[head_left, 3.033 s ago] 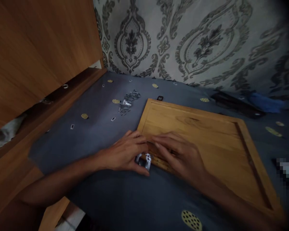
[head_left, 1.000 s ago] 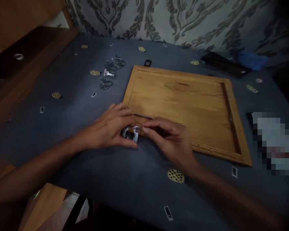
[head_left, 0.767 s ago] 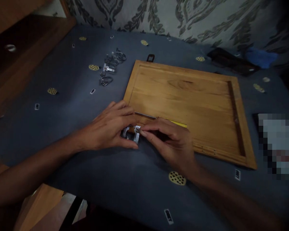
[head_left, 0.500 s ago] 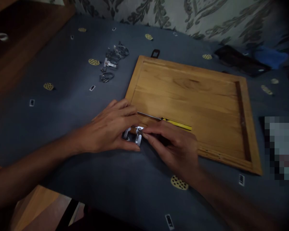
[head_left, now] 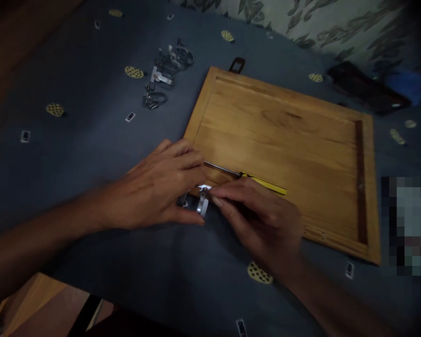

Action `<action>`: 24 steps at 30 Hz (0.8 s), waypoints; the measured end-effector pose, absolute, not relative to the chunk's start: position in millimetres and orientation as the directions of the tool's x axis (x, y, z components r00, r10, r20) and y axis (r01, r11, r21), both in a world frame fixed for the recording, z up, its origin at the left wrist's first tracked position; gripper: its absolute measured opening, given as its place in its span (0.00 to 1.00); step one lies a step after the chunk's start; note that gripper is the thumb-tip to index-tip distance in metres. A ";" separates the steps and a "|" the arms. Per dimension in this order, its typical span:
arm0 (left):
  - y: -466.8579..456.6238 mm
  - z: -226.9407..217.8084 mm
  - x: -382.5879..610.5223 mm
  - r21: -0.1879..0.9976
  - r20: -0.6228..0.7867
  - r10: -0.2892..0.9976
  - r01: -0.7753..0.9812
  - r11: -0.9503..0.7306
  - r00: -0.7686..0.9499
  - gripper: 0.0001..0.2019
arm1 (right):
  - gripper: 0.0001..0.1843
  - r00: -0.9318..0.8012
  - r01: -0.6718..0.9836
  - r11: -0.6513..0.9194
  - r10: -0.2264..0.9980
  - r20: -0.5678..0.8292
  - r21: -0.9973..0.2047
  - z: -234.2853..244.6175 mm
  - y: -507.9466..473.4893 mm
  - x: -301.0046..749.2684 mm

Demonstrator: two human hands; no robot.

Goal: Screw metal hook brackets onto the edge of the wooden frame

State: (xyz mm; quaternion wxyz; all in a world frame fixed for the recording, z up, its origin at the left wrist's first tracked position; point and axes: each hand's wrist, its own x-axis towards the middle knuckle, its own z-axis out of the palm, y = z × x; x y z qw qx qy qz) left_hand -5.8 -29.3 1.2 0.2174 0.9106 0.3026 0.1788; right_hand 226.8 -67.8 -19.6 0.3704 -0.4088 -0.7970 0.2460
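Observation:
A framed wooden cabinet door (head_left: 277, 135) lies flat on the cloth. At its near left corner, a silver metal hinge (head_left: 202, 206) sits against the frame's edge. My left hand (head_left: 164, 187) is bent around this hinge, fingers on the frame and thumb at the hinge's lower end. The thumb and forefinger of my right hand (head_left: 256, 210) are pinched together beside the hinge plate; whatever is between the fingertips is too small to make out. A screwdriver with a yellow and black handle (head_left: 264, 183) lies on the door above my right hand, its tip hidden behind my left fingers.
Several more hinges (head_left: 163, 77) and small screws (head_left: 149, 86) lie on the grey patterned cloth (head_left: 91, 187) at the upper left. Behind the door is a dark flat piece with a slot (head_left: 237, 65). A black object (head_left: 368, 89) and blue cloth (head_left: 409, 87) lie far right.
The view has shifted and tilted slightly, so the door appears a little further right. Both hands keep their places at the hinge, the right still pinching.

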 end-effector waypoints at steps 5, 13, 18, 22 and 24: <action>-30.7 2.4 -5.2 0.517 0.198 0.635 0.471 -0.715 0.747 0.20 | 0.10 -0.411 0.491 0.566 0.821 0.397 -0.662 -17.9 -68.5 227.3; -31.7 3.3 -2.9 0.497 0.192 0.641 0.490 -0.716 0.743 0.20 | 0.15 -0.489 0.454 0.602 0.785 0.381 -0.657 -16.6 -69.1 229.9; -32.2 3.4 -3.7 0.494 0.181 0.640 0.493 -0.716 0.747 0.20 | 0.15 -0.477 0.506 0.596 0.796 0.374 -0.624 -15.1 -70.7 228.2; -31.7 2.5 -4.5 0.503 0.205 0.626 0.468 -0.727 0.752 0.19 | 0.13 -0.493 0.520 0.617 0.782 0.382 -0.591 -15.4 -70.6 228.8; -31.7 1.6 -4.5 0.495 0.213 0.624 0.468 -0.732 0.751 0.19 | 0.13 -0.516 0.488 0.664 0.743 0.426 -0.567 -16.3 -69.2 229.8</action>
